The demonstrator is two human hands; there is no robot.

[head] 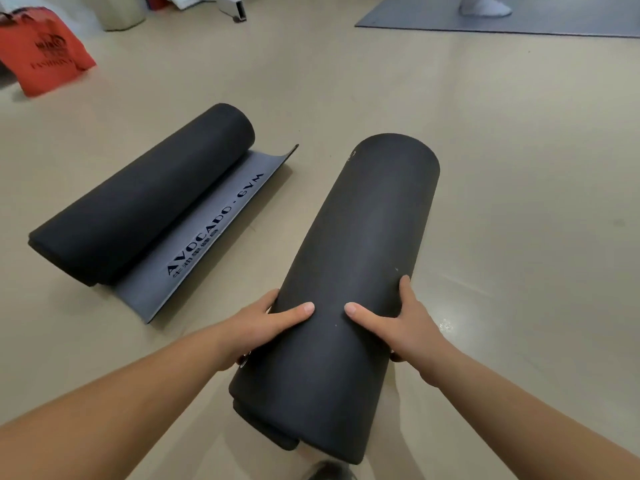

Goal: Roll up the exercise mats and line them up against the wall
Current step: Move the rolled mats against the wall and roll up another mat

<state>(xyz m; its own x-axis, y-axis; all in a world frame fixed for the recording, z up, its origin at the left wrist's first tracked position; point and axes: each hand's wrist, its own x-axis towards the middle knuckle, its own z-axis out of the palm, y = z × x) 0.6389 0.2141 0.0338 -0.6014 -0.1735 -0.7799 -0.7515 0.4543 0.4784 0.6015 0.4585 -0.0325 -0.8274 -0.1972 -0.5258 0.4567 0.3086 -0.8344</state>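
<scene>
Closest to the camera there's a dark shoe tip (327, 471) just poking in at the bottom edge, right under the near end of the rolled black mat (349, 289). That mat is fully rolled into a fat tube and it's gripped from both sides, held pointing away from the camera, far end higher in the frame. Can't tell if the far end touches the floor (519, 202) or hangs just above it.

The left hand (266, 327) wraps the left side of the roll, thumb laid flat across the top, the other fingers curled around underneath and mostly hidden. The right hand (405, 323) mirrors it on the right side: thumb pointing in across the top toward the other thumb, one finger stretched up along the side, the rest tucked under. So fingers spread and clamped around the roll, thumbs near each other but not touching.

A bit further out on the left, a second mat (138, 202) lies on the floor, only partly rolled, with a grey flap still flat showing "AVOCADO · GYM" printed along it. It sits well apart from the held one.

Far back: an orange bag (45, 50) top left, and a flat grey mat (519, 19) top right with someone's white-socked foot (485, 5) on it.
</scene>
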